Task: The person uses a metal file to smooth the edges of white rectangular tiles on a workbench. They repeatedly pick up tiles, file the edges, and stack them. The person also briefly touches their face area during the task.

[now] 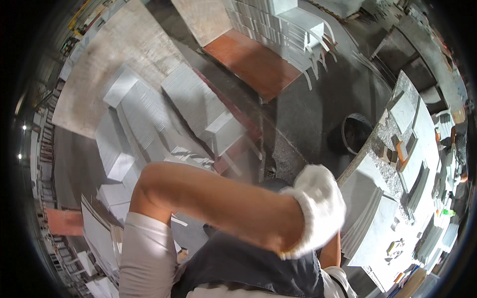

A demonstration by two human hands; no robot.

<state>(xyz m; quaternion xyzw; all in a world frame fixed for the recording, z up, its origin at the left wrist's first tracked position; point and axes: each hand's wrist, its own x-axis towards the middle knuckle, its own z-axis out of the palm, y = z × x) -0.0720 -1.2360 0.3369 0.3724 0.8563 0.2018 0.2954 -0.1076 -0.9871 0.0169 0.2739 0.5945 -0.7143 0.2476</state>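
My left arm reaches across my body toward the right. My left hand [320, 211], in a white knitted glove, is in front of my right side, close to the near edge of a worktable [370, 238]. Its fingers are smeared by motion and turned away, so I cannot see whether it holds anything. Only a short piece of my right forearm shows below the glove. My right hand is hidden behind the left one. A stack of thin pale sheets [365, 218] lies on the worktable's near edge, just right of the gloves.
Stacks of white sheets [144, 114] stand at the left beside a large wooden board [119, 64]. Ahead, more white stacks [258, 30] stand by a reddish-brown board [253, 64]. A dark round bin [355, 134] sits on the floor near the table. An orange tool [401, 156] lies on it.
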